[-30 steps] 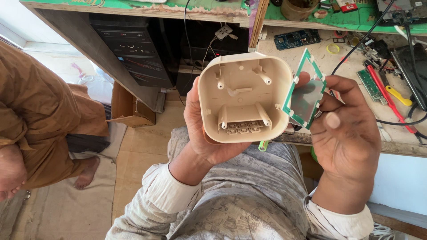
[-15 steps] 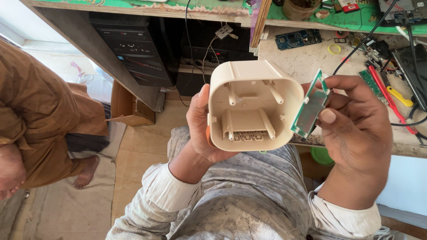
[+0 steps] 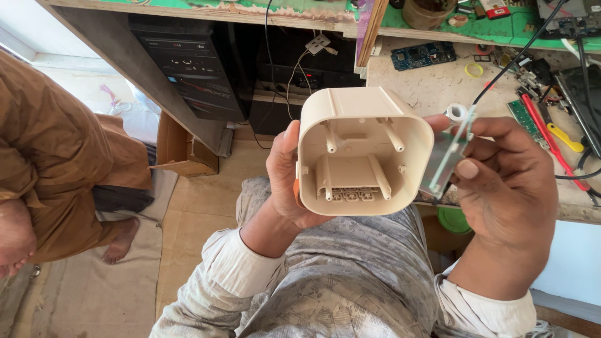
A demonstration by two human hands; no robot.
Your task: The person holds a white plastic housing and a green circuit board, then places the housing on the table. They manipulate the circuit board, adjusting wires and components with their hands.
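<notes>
My left hand [image 3: 283, 181] grips a beige plastic housing [image 3: 360, 150], a rounded square shell with its hollow inside facing me, showing posts and ribs. My right hand [image 3: 507, 188] holds a small green circuit board [image 3: 447, 159] edge-on, right beside the shell's right wall. Thumb and fingers pinch the board's edges. Both hands are raised above my lap, in front of the workbench edge.
A workbench [image 3: 438, 87] at the right carries a blue circuit board [image 3: 423, 55], a red-handled tool [image 3: 544, 128], cables and small parts. Under the desk stand a black computer tower [image 3: 194, 69] and a cardboard box [image 3: 184, 147]. Another person in brown clothes [image 3: 56, 163] sits at left.
The circuit board has turned from nearly flat-on to edge-on beside the shell. The housing has shifted slightly right and tilted so its interior faces me more squarely.
</notes>
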